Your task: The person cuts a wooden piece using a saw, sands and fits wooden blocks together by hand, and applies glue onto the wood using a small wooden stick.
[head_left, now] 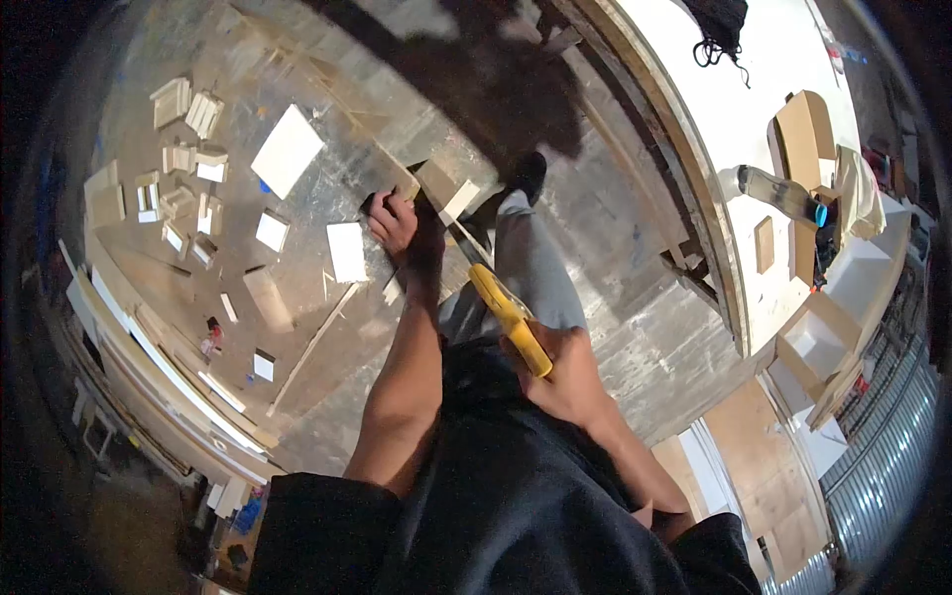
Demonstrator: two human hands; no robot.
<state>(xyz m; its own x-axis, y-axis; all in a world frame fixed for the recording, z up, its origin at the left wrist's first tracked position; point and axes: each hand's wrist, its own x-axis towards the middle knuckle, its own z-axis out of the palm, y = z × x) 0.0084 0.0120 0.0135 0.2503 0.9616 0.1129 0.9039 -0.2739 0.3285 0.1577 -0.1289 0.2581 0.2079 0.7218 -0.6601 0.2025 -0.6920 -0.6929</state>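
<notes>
My right hand (560,367) is closed around the yellow handle of a handsaw (508,315). The saw's narrow dark blade runs up and left, its edge beside a small pale wood block (459,200). My left hand (394,223) is at the left of the blade, its fingers curled at the end of a wooden piece (405,184); what the fingers hold is partly hidden. A white rectangular board (347,252) lies on the floor just left of my left hand.
Small wood blocks (178,203) and a white panel (288,151) lie on the floor at left. Long boards (159,347) are stacked at lower left. At right, a white table (739,109) bears a bottle (778,188) and cardboard pieces (805,134). An open box (818,342) stands beyond.
</notes>
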